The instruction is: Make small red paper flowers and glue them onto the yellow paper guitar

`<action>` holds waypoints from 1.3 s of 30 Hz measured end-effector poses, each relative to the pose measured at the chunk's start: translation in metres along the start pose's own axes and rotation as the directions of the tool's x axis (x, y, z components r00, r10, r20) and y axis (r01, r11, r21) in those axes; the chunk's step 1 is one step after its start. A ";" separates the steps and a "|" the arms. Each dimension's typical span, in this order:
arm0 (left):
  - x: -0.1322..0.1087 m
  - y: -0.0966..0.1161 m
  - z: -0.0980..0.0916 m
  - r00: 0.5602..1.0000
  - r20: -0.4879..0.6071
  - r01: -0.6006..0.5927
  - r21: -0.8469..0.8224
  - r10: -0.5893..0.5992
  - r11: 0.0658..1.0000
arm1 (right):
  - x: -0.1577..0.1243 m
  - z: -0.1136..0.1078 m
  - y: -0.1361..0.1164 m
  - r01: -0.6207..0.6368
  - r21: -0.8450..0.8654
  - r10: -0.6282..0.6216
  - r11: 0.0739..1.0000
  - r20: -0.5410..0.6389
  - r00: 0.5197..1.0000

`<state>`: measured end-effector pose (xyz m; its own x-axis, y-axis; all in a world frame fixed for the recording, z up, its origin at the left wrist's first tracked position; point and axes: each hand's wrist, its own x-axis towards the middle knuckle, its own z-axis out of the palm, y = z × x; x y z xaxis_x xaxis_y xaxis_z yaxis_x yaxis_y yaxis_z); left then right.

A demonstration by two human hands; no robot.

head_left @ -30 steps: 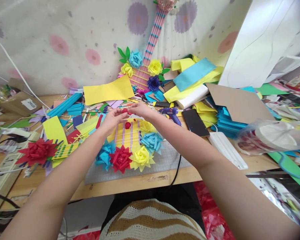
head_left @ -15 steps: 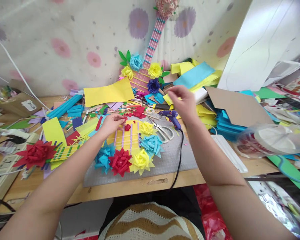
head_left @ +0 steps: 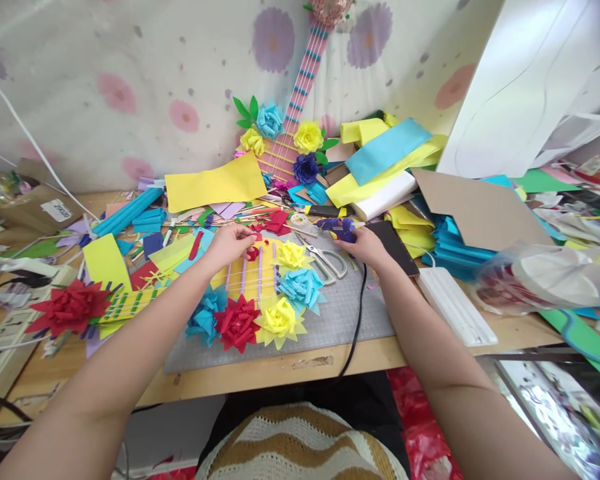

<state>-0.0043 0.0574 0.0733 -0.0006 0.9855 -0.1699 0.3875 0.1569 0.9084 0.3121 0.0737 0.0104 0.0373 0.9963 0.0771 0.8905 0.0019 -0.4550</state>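
My left hand (head_left: 230,245) is closed in a pinch over the upper left of the yellow paper guitar (head_left: 253,277), with a small red paper piece (head_left: 258,237) at its fingertips. Beneath those fingers a small red bit (head_left: 253,254) lies on the guitar. My right hand (head_left: 366,247) closes around the handle of a purple hot glue gun (head_left: 341,230), whose nozzle points left. Paper flowers line the guitar's near and right edges: blue (head_left: 204,317), red (head_left: 238,324), yellow (head_left: 280,320) and light blue (head_left: 301,288). White-handled scissors (head_left: 330,260) lie beside the guitar.
A grey cutting mat (head_left: 330,327) lies under the guitar. The glue gun's black cord (head_left: 357,333) runs over the table's front edge. A pink paper guitar (head_left: 300,97) leans on the wall. Paper scraps, a white box (head_left: 455,307) and a power strip (head_left: 10,333) surround the mat.
My right hand has come down from above the paper pile onto the glue gun and taken hold of it. My left hand stays almost in place over the guitar.
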 end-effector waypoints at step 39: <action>-0.018 0.009 0.012 0.997 0.048 0.052 0.087 -0.056 0.995 | -0.027 -0.006 -0.062 0.352 0.566 -0.465 0.745 0.063 0.883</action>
<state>0.0103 0.0400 0.0805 0.0216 0.9708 -0.2388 0.4659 0.2016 0.8616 0.2587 0.0460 0.0419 -0.4097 0.8843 0.2240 0.4197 0.4007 -0.8144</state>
